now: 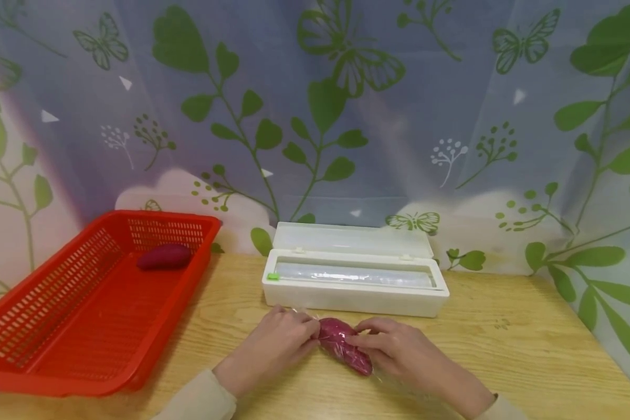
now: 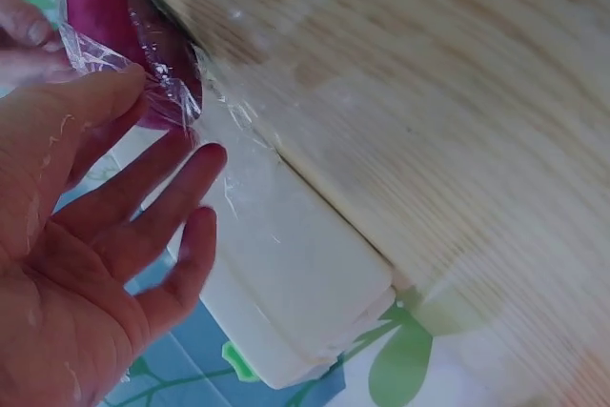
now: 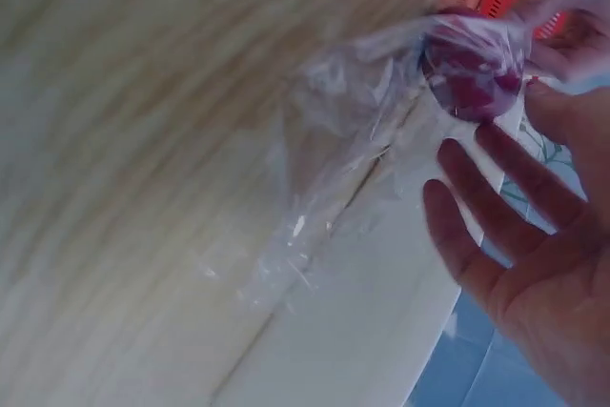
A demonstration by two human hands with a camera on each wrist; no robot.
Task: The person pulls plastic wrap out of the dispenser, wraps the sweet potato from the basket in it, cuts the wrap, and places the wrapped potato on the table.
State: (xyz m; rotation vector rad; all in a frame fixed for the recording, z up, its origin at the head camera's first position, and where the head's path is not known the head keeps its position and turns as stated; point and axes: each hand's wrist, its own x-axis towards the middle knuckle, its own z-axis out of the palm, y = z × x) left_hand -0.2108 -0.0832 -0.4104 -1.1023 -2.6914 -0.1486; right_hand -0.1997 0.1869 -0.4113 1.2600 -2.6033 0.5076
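A purple sweet potato point(image 1: 341, 344) lies low over the table, slanting toward the front right and covered in clear, shiny cling film point(image 3: 334, 121). My left hand point(image 1: 286, 335) is at its far left end, thumb and index finger pinching the cling film point(image 2: 172, 92) there; the other fingers spread loosely. On the opposite side, my right hand point(image 1: 391, 344) holds the wrapped sweet potato point(image 3: 472, 69) with thumb and index finger. Its remaining fingers point(image 3: 457, 221) are extended. Loose film trails from both ends of the sweet potato.
Just beyond the hands stands a white cling film dispenser point(image 1: 357, 297), lid point(image 1: 352, 239) raised, a roll point(image 1: 352, 274) inside and a green slider point(image 1: 273, 277) at its left. At left, a red plastic basket point(image 1: 100, 373) contains another purple sweet potato point(image 1: 164, 256). A patterned curtain point(image 1: 399, 146) hangs behind.
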